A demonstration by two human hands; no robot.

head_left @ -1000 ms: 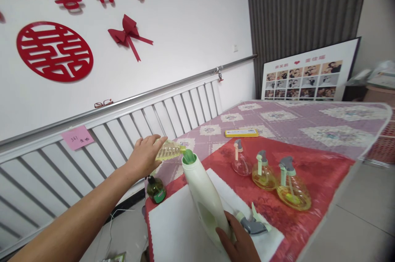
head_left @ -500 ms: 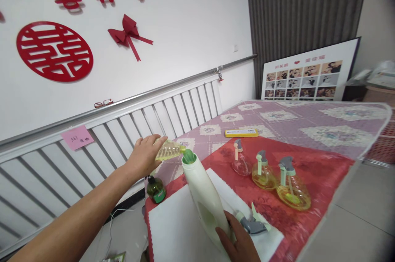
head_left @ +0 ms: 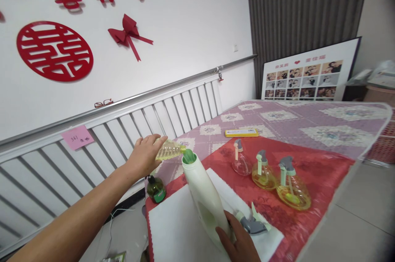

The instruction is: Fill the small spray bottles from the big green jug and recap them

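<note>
My left hand [head_left: 147,154] is closed around a clear ribbed bottle [head_left: 168,150] of yellow liquid, tipped sideways. Its neck meets the open green-rimmed mouth of a large pale green plastic bottle [head_left: 203,194]; whether liquid is flowing I cannot make out. Low on that large bottle, my right hand [head_left: 239,237] grips its side and keeps it leaning. Beside the right hand, a loose grey and green spray head [head_left: 253,225] lies on a white cloth [head_left: 173,221].
Three spray bottles stand on the red cover [head_left: 324,171]: a clear one [head_left: 241,165] and two with yellow liquid, one medium [head_left: 263,176], one larger [head_left: 294,194]. A dark green pump bottle [head_left: 156,190] sits at the left edge. Behind lies a yellow case [head_left: 241,133]; a radiator [head_left: 173,113] lines the wall.
</note>
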